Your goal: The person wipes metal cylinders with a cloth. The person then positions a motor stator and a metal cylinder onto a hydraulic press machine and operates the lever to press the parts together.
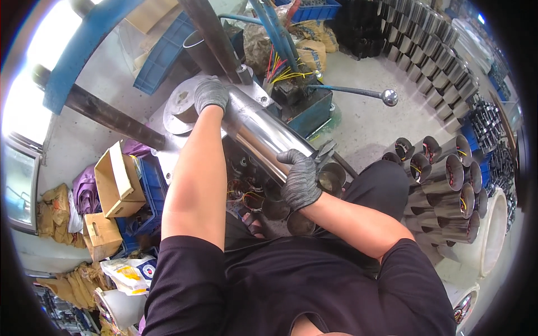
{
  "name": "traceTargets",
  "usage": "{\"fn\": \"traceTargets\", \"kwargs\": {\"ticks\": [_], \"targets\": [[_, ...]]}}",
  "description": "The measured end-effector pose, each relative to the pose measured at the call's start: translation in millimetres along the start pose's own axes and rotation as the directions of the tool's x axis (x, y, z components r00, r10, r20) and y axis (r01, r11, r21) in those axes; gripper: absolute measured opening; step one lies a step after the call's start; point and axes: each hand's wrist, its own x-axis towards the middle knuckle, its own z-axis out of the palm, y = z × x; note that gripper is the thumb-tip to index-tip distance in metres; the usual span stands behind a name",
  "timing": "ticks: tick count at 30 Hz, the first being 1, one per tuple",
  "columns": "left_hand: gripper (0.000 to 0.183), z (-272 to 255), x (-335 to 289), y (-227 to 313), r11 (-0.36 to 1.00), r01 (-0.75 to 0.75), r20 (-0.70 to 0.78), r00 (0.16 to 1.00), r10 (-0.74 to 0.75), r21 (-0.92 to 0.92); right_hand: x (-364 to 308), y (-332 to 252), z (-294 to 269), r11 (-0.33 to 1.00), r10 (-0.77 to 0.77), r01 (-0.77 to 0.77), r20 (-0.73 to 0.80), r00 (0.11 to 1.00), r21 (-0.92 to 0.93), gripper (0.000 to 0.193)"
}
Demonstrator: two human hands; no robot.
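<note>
A long, shiny metal cylinder (260, 131) lies slantwise in front of me, its upper end by the metal bed of a blue-framed machine. My left hand (211, 94), in a grey glove, is curled at the cylinder's upper end, next to a round metal plate (178, 106) with an opening in it. The left fingertips are partly hidden. My right hand (301, 179), gloved in the same grey, grips the lower end, thumb on top and fingers wrapped around the side. Beside that hand is a dark metal clamp-like part (324, 152).
Thick steel columns (210, 39) rise ahead. A lever with a ball knob (389, 97) sticks out to the right. Short metal tubes with wires (454, 171) stand stacked at right; more tubes (417, 50) line the back. Cardboard boxes (117, 185) and a blue crate (151, 190) are at left.
</note>
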Motion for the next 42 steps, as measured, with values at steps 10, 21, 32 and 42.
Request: {"fn": "traceTargets", "kwargs": {"ticks": [10, 21, 32, 42], "targets": [[0.041, -1.1, -0.2, -1.3, 1.0, -0.024, -0.038, 0.999, 0.023, -0.017, -7.1, -18.2, -5.7, 0.996, 0.079, -0.081, 0.056, 0.995, 0.039, 0.027], [0.043, 16.1, 9.8, -4.1, 0.984, 0.067, -0.087, 0.993, -0.082, -0.164, -22.1, -22.2, 8.4, 0.97, 0.223, -0.214, -0.069, 0.972, 0.113, 0.033], [0.043, -59.1, -48.1, 14.7, 0.974, 0.221, -0.046, 0.974, -0.224, -0.051, 42.5, 2.2, -26.8, 0.998, -0.032, 0.013, 0.314, 0.949, 0.061, 0.048], [0.038, -23.6, -16.3, 7.3, 0.951, 0.276, -0.072, 0.961, -0.268, 0.137, 18.6, -4.8, 7.7, 0.686, -0.455, 0.511, 0.243, 0.857, -0.518, 0.015]]}}
